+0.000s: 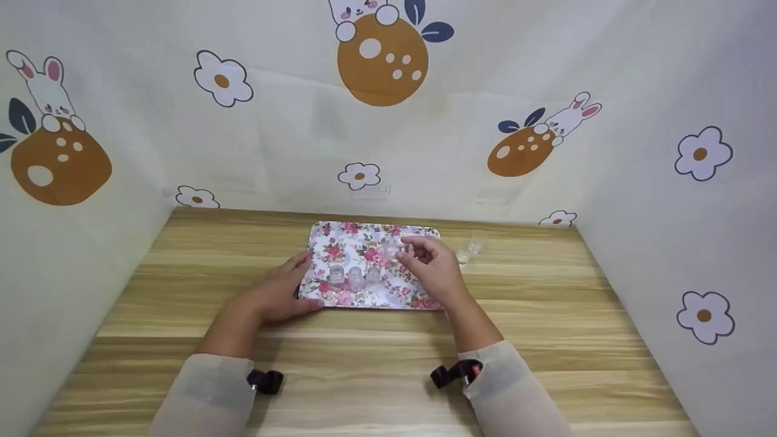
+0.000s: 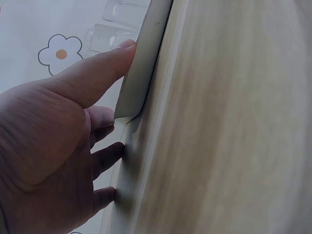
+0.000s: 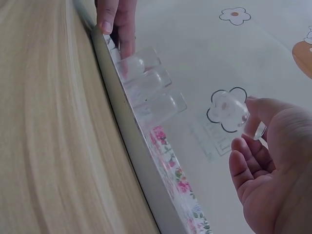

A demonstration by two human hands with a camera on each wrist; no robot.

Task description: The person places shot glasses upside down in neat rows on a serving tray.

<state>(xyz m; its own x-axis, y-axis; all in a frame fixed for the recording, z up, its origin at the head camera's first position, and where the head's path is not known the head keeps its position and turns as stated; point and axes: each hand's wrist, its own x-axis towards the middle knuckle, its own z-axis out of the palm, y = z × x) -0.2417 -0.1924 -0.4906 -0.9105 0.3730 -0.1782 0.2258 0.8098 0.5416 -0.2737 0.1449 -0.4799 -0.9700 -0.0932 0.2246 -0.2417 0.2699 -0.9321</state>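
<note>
Broad near tabletop [image 1: 358,370], left grip [image 1: 282,291] round floral tray [image 1: 370,233] edge, right grip [image 1: 437,267] round clear jar [image 1: 390,249].

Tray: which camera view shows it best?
The head view: it looks down on the tray and takes in most of its flowered top, though the right hand covers part. The right wrist view shows its near side and a strip of the top; the left wrist view, only some of its side.

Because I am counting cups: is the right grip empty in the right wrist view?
No, the right grip holds one clear cup, apart from three other cups on the flowered tray.
</note>
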